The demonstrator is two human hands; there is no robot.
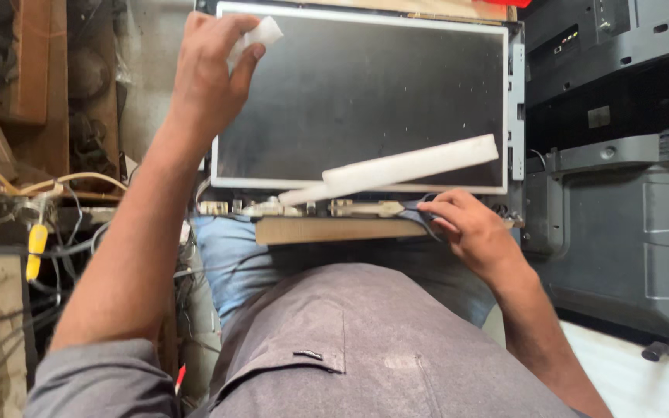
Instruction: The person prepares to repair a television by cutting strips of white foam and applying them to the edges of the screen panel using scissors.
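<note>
Cluttered workshop ground fills the head view: worn wooden boards and tangled cables with a yellow-handled tool (36,249) lie at the left, and dark grey plastic back covers (621,232) of a screen housing are stacked at the right. Between them, far from the person's grey shirt and blue trousers, a bare flat display panel with a dark dusty face and a pale metal rim (361,101) rests across the lap, its near edge lined with a strip of small circuit boards (303,207). A long white foam strip (408,166) lies slantwise over the panel's near right part, one end reaching the near rim.

The left hand (210,73) is raised over the panel's far left corner, fingers pinched on a small white foam piece (257,36). The right hand (470,228) sits at the near right edge of the panel, fingers curled down onto the circuit strip and a dark cable there; whether it truly grips anything cannot be told. A flat brown cardboard slab (334,230) lies just near of the circuit strip.
</note>
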